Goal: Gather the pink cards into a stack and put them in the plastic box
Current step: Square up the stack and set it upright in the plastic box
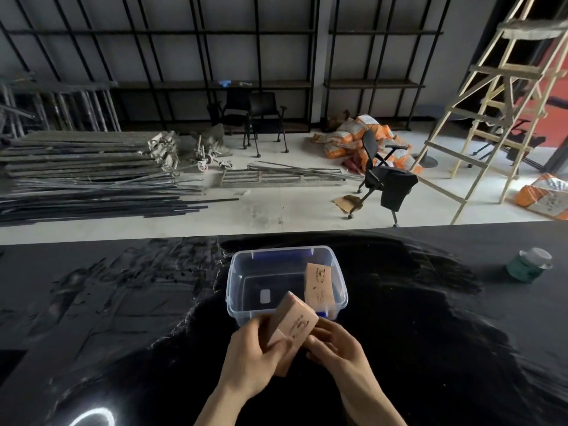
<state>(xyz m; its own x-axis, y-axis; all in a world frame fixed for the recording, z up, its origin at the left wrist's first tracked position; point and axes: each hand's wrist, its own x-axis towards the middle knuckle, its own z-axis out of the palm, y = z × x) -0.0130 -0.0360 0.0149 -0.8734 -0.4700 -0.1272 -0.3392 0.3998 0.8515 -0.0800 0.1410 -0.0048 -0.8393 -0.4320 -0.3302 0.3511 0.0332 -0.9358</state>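
Stack of pink cards (293,322) at lower centre of the frame, tilted, clasped between both hands: left hand (252,361) curled around its lower left edge, right hand (335,345) closed against its right side. Just above, clear plastic box (246,272) on the black surface (123,302), second pink stack (319,282) leaning inside at its right wall. Green-based jar (528,265) far right.

Green jar (528,265) on black table (123,302), office chair (381,176), wooden ladder (491,103)
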